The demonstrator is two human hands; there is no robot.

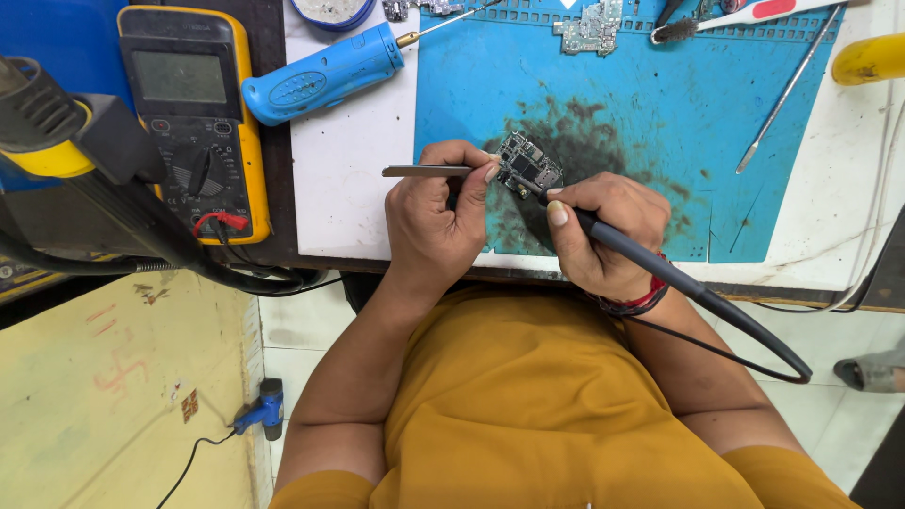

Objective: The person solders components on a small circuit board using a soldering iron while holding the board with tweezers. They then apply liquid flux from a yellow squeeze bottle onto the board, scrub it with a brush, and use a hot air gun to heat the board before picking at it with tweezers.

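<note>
A small dark circuit board [530,164] lies on a blue work mat [660,104], over a sooty black patch. My left hand [441,215] grips metal tweezers [424,172] whose tips reach the board's left edge. My right hand [603,231] holds a black soldering iron [660,269] like a pen, its tip touching the board's lower side. The iron's black cable loops off to the lower right past my wrist, which wears red and dark bands.
A yellow multimeter [193,113] sits at the left beside a black and yellow hot-air handle [57,132]. A blue-handled tool [325,73] lies at the top, another circuit board [592,26] behind, a thin metal probe [787,94] at right. The white bench edge [377,254] runs below.
</note>
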